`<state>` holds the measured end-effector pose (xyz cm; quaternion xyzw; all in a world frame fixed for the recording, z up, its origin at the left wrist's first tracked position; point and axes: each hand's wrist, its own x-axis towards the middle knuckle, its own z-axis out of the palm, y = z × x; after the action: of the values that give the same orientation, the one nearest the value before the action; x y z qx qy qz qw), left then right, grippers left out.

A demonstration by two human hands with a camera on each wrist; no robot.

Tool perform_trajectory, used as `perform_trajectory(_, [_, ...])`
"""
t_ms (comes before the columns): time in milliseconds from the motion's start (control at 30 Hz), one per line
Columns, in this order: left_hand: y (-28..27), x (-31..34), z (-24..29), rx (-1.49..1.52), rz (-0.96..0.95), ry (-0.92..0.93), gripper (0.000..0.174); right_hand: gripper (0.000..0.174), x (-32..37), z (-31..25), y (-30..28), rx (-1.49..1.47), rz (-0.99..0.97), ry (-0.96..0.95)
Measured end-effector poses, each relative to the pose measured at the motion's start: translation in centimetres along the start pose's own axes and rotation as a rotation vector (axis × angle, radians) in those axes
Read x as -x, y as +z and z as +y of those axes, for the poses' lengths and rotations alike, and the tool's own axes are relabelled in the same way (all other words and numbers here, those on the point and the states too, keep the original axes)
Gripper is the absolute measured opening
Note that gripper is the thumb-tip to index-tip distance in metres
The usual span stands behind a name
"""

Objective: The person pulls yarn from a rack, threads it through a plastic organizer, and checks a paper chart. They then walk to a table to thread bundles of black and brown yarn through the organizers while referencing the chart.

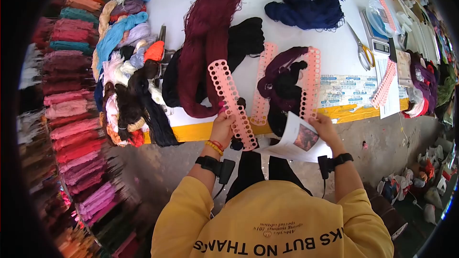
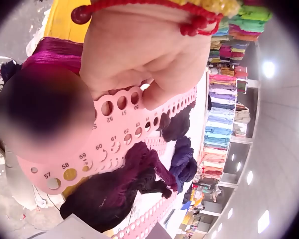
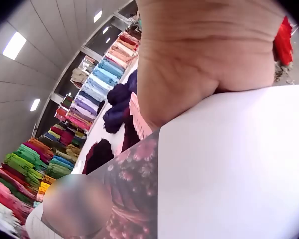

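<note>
My left hand (image 1: 223, 126) grips a pink thread card (image 1: 230, 98) with numbered holes along both long edges. It is held tilted over the table's front edge, and in the left wrist view the thumb lies against the card (image 2: 107, 127). A white paper sheet (image 1: 283, 144) with a dark reddish floral picture is held at its right side by my right hand (image 1: 326, 129). The sheet bends, and fills the lower right wrist view. Between the hands, a purple and black skein (image 1: 276, 74) lies over two more pink cards, one the right card (image 1: 311, 74).
A burgundy skein (image 1: 205, 28), a black skein (image 1: 247, 37) and a navy skein (image 1: 311, 2) lie on the white table. Scissors (image 1: 367, 57) and a scale (image 1: 381, 47) are at right. Mixed yarn (image 1: 126, 31) covers the left end. Yellow tape (image 1: 191, 131) lines the front edge.
</note>
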<state>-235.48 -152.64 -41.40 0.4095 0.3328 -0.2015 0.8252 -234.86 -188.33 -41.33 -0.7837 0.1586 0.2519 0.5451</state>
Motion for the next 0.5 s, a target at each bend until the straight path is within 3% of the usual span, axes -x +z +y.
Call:
perform_trajectory(133, [2.3,1.3,1.2,0.038,0.025,0.041,0.018,0.017,2.0,-2.1,-3.0,-0.061,0.009,0.072])
perform_trajectory(333, [0.6,0.8,0.7,0.078,-0.083,0.024,0.023,0.018,3.6,-2.7,-6.8,-0.191,0.16,0.006])
perform_trajectory(500, [1.6,1.6,1.2,0.148,-0.093,0.075,0.03,0.019,4.9,-3.1,-8.0,-0.282,0.16,-0.033])
